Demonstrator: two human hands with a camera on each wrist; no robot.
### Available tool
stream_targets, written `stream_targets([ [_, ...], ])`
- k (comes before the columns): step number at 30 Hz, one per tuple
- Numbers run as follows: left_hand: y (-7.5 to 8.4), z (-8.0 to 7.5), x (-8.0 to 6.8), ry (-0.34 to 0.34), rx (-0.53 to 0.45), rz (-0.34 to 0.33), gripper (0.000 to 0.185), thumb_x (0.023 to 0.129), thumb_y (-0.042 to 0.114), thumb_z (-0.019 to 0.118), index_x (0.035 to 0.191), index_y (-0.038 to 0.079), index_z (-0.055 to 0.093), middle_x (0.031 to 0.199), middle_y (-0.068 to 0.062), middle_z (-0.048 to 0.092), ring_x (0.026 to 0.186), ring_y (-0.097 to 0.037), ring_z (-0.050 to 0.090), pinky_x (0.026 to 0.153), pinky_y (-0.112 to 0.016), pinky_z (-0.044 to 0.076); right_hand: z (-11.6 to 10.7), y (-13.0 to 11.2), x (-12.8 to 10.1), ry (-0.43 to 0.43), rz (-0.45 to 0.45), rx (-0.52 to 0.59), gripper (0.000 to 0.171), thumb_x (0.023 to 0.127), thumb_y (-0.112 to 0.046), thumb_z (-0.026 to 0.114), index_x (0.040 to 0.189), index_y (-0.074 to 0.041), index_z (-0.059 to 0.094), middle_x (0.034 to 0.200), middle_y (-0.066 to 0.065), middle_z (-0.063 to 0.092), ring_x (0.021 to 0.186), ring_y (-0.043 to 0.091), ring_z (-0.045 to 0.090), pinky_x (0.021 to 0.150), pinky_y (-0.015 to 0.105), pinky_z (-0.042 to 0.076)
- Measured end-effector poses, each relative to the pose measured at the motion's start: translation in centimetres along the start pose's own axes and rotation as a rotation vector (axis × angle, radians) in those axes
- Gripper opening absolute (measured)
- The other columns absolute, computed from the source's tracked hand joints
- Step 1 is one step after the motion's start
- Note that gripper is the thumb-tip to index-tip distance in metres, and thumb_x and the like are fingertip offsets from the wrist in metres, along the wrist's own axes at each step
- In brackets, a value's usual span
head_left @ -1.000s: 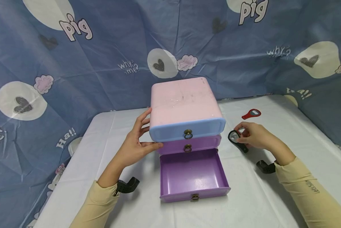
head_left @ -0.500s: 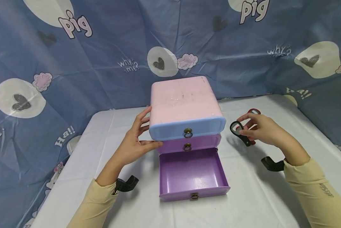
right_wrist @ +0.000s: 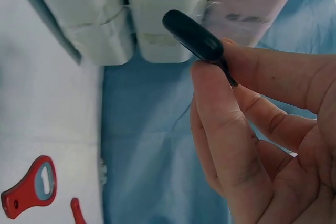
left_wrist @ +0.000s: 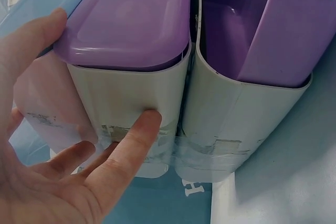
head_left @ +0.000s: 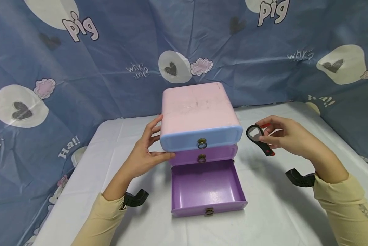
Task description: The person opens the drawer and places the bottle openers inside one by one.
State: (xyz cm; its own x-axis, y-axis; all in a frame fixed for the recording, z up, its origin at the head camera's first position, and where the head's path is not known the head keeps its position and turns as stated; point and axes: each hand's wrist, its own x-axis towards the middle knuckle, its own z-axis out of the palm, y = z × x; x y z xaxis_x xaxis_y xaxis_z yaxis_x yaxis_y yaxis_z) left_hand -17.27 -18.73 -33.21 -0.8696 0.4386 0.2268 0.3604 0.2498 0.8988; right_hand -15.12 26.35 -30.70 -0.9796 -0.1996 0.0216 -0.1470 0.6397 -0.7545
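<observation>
A three-tier drawer cabinet (head_left: 199,106) has a pink top, a blue top drawer (head_left: 171,141) and a purple middle drawer (left_wrist: 126,19), both closed. The purple bottom drawer (head_left: 208,186) is pulled out, with nothing in it. My left hand (head_left: 144,155) rests on the cabinet's left side, fingers fairly straight along the casings. Its thumb touches the front corner where the blue and middle drawers meet. To the right, my right hand (head_left: 290,138) pinches a black magnifying glass (head_left: 263,147) between thumb and fingers, raised above the table. The right wrist view shows it edge-on.
On the white table (head_left: 298,212) lies a red bottle opener (right_wrist: 31,187), mostly behind my right hand in the head view. Beside it is a second red object (right_wrist: 77,211), partly cut off by the frame. A blue patterned cloth (head_left: 116,68) hangs behind the table.
My right hand has lifted the magnifying glass off the table and moved slightly up and right. A red object beneath it has come into view. The left hand stays on the cabinet.
</observation>
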Motion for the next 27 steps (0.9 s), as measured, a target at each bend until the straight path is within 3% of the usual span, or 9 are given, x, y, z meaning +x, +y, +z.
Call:
stream_targets([
  [14, -0.2, 0.3, 0.3, -0.002, -0.014, -0.002, 0.118, 0.086, 0.002, 0.09, 0.166, 0.056, 0.022, 0.167, -0.007, 0.036, 0.15, -0.033, 0.05, 0.088, -0.038, 0.067, -0.4, -1.3, -1.9, 0.052, -0.083, 0.003, 0.042, 0.099, -0.016, 0.08, 0.138, -0.014, 0.064, 0.102, 0.004, 0.065, 0.083, 0.012, 0.074, 0.075, 0.027, 0.065],
  [22, 0.0, 0.1, 0.2, 0.004, 0.006, -0.005, 0.118, 0.086, 0.003, 0.09, 0.165, 0.056, 0.021, 0.166, -0.01, 0.036, 0.151, -0.034, 0.05, 0.088, -0.037, 0.067, 0.0, -2.4, -2.3, 0.028, -0.166, 0.02, 0.04, 0.099, -0.013, 0.079, 0.136, -0.015, 0.064, 0.094, 0.003, 0.067, 0.069, 0.023, 0.07, 0.07, 0.026, 0.059],
  [27, 0.0, -0.3, -0.3, 0.011, 0.019, -0.028, 0.117, 0.086, 0.006, 0.091, 0.165, 0.058, 0.021, 0.167, -0.008, 0.036, 0.151, -0.033, 0.05, 0.089, -0.037, 0.067, 1.0, -3.3, -2.6, -0.001, -0.231, 0.05, 0.042, 0.097, -0.005, 0.079, 0.137, -0.012, 0.065, 0.094, 0.003, 0.065, 0.072, 0.019, 0.071, 0.068, 0.028, 0.062],
])
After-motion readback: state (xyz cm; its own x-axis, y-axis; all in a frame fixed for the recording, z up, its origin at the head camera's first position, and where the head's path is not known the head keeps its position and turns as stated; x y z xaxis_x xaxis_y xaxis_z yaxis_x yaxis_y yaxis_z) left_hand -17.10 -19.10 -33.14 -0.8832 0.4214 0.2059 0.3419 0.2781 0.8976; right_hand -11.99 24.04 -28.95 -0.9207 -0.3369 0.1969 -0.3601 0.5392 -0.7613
